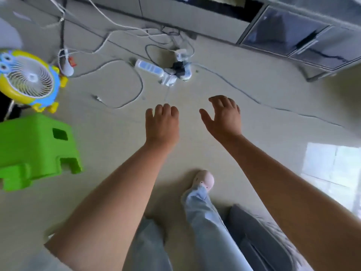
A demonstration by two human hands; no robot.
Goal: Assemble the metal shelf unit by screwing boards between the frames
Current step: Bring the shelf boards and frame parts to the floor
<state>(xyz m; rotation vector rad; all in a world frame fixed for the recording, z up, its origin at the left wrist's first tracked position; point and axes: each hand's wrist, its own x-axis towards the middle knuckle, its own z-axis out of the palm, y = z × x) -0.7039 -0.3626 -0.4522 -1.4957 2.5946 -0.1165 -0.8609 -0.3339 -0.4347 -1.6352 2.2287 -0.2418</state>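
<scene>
We hold our left hand (162, 124) and right hand (222, 116) out, fingers loose, gripping nothing. No shelf parts are in view. Stepping forward, we could trip on the cables (125, 89) or power strip (149, 68).

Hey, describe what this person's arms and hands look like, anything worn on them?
Both forearms are bare right down from the elbows; no sleeve reaches them. The left hand and right hand wear no gloves, and no watch, bracelet or ring shows on the wrists or fingers. A bit of pale fabric at the lower left edge, by the left upper arm, may be a short sleeve.
</scene>
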